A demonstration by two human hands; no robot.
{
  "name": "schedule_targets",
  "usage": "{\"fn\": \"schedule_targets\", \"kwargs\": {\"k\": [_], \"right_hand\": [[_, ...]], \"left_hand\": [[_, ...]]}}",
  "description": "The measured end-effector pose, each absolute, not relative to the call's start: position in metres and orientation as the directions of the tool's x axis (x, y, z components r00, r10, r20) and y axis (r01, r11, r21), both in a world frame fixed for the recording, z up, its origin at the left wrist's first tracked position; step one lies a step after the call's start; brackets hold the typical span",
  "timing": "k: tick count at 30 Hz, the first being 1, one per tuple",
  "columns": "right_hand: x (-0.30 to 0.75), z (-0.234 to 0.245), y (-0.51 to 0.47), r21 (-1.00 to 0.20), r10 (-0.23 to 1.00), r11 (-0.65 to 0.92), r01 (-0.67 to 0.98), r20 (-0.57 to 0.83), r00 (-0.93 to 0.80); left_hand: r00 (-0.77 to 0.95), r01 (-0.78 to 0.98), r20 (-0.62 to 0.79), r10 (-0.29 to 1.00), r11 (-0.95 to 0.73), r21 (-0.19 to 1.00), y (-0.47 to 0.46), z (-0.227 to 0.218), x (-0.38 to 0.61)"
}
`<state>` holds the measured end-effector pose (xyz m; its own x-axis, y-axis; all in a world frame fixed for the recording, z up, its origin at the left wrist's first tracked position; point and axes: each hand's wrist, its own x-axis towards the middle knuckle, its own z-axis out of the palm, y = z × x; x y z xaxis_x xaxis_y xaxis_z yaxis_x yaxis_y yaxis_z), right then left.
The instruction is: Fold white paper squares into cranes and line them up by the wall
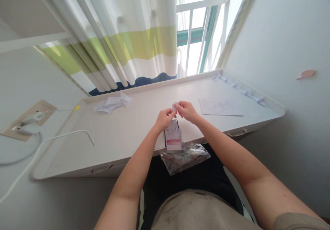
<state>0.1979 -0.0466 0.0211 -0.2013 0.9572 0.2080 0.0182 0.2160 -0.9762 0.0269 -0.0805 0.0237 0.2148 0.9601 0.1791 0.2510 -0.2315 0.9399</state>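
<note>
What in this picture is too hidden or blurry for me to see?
Head view:
Small white paper scrap: mostly hidden by the fingers of the left hand and right hand.
Black smartphone screen: lower part blurred by a pixelated patch.
Clear crinkled plastic bag: glare hides its dark contents.
White paper sheet: marks too faint to read.

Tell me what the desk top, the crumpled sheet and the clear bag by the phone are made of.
The desk top looks like white painted or laminated board: smooth, with a soft sheen, though the look leaves the core open. The crumpled sheet seems to be thin white paper, given its sharp creases. The bag looks like thin clear plastic film, glossy with crinkled highlights.
</note>
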Motion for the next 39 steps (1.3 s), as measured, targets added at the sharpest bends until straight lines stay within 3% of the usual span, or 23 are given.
{"fn": "schedule_targets", "kwargs": {"k": [12, 16, 20, 26, 32, 39], "right_hand": [[0.187, 0.03, -0.015, -0.976, 0.95, 0.198, 0.095, 0.167, -0.262], [0.183, 0.025, 0.007, -0.976, 0.961, 0.162, 0.144, 0.123, -0.246], [0.177, 0.012, 0.025, -0.978, 0.954, 0.156, 0.139, 0.113, -0.276], [0.174, -0.006, 0.033, -0.97, 0.911, 0.24, 0.023, 0.217, -0.351], [0.182, -0.013, 0.037, -0.975, 0.914, 0.222, -0.005, 0.21, -0.347], [0.19, -0.01, 0.037, -0.927, 0.875, 0.367, 0.082, 0.314, -0.368]], "left_hand": [[0.134, 0.134, 0.207, 0.969, -0.224, 0.965, -0.039, 0.019, 0.01], [0.103, 0.154, 0.206, 0.973, -0.22, 0.963, -0.017, 0.007, 0.009], [0.032, 0.067, 0.222, 0.975, -0.224, 0.972, -0.005, -0.009, 0.008], [0.019, 0.055, 0.211, 0.977, -0.212, 0.976, 0.002, -0.018, 0.005], [0.01, -0.015, 0.162, 0.987, -0.161, 0.987, 0.004, -0.016, 0.004], [-0.004, -0.078, 0.07, 0.998, -0.07, 0.994, 0.004, -0.018, 0.001]]}}
